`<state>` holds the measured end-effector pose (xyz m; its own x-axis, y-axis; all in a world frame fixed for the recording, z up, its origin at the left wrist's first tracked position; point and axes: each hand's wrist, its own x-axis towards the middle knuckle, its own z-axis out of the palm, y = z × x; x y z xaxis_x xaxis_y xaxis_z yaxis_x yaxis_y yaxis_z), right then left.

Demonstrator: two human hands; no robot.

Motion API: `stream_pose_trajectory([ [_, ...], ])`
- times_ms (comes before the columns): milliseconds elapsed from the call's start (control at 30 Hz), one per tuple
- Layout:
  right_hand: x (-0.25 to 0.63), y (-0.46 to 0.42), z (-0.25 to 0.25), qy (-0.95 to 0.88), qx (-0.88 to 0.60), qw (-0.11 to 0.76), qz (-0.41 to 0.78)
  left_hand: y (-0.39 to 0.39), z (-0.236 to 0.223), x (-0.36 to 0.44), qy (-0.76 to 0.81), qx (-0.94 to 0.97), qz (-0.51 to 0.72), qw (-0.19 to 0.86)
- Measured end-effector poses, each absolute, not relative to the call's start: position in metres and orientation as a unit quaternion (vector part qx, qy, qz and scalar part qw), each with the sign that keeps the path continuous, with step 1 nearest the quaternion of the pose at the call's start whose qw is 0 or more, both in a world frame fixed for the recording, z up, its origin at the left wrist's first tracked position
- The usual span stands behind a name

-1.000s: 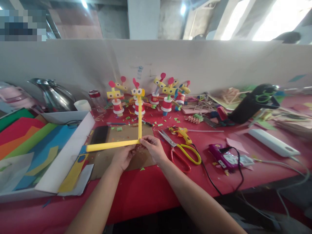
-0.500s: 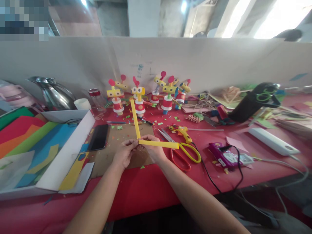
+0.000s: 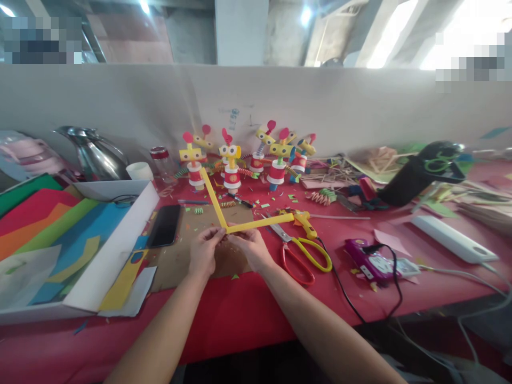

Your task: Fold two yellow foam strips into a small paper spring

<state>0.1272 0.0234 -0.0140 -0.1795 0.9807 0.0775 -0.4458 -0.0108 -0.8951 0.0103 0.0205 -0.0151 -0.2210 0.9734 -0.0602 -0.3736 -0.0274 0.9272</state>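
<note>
Two yellow paper strips meet at a corner between my hands, one arm of the V pointing up and left, the other to the right. My left hand pinches the corner from the left. On the other side, my right hand grips the strips close to the same corner, its fingertips partly hidden. Below them lies a brown cardboard sheet. Scissors with red and yellow handles rest to the right, near a yellow glue gun.
Several paper-cup figures stand along the back. A white box of coloured paper and a phone are on the left. At right are a purple device, a white power strip and a black bottle.
The V of yellow strips has opened wider: the upper arm leans further left, and the right arm now tilts upward. Both hands stay at the corner. The view has shifted slightly.
</note>
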Motion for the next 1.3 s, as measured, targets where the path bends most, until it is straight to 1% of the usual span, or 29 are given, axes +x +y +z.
stream_pose_trajectory([
  [200, 0.126, 0.025, -0.017, -0.419, -0.343, 0.598, 0.591, 0.019, -0.016, 0.013, 0.452, 0.343, 0.632, 0.527],
  [333, 0.128, 0.027, -0.018, -0.427, -0.349, 0.593, 0.587, 0.017, -0.012, 0.013, 0.435, 0.356, 0.623, 0.544],
  [433, 0.131, 0.028, -0.02, -0.455, -0.365, 0.583, 0.565, 0.016, -0.009, 0.011, 0.451, 0.374, 0.6, 0.545],
  [600, 0.132, 0.029, -0.025, -0.523, -0.4, 0.564, 0.498, 0.017, -0.01, 0.004, 0.5, 0.398, 0.585, 0.5],
  [867, 0.13, 0.03, -0.026, -0.53, -0.411, 0.546, 0.502, 0.019, -0.019, 0.003, 0.531, 0.448, 0.578, 0.428],
  [1033, 0.13, 0.031, -0.025, -0.469, -0.398, 0.561, 0.554, 0.016, -0.013, 0.007, 0.519, 0.423, 0.585, 0.457],
  [1200, 0.131, 0.032, -0.021, -0.465, -0.397, 0.563, 0.555, 0.013, -0.004, 0.008, 0.469, 0.364, 0.554, 0.584],
  [1300, 0.134, 0.034, -0.023, -0.489, -0.396, 0.558, 0.541, 0.013, -0.004, 0.005, 0.469, 0.356, 0.541, 0.6],
])
